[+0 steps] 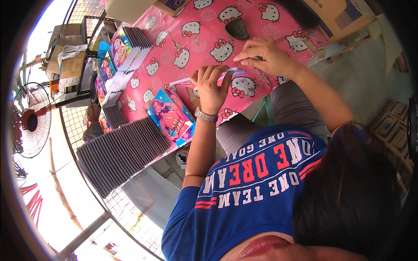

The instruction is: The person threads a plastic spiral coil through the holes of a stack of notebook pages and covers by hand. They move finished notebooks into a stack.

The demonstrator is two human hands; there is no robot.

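My left hand [212, 87], with a metal-banded watch on its wrist, is closed round a thin notebook [235, 72] seen nearly edge-on above the pink table. To the right of it, my right hand [266, 56] is raised with thumb and fingers pinched together beside the notebook's end. A small dark bit shows at those fingers, too small to name. Below and left of my left hand lies a notebook with a colourful illustrated cover [170, 116]. A dark, half-round dish [236, 28] rests on the table beyond my right hand.
Long rows of spiral-bound notebooks [124, 152] fill the table's left side, with more stacked behind [135, 48]. A cardboard box [333, 19] stands at the far right. A fan [30, 119] is at the left, and several bundles [392, 124] lie at the lower right.
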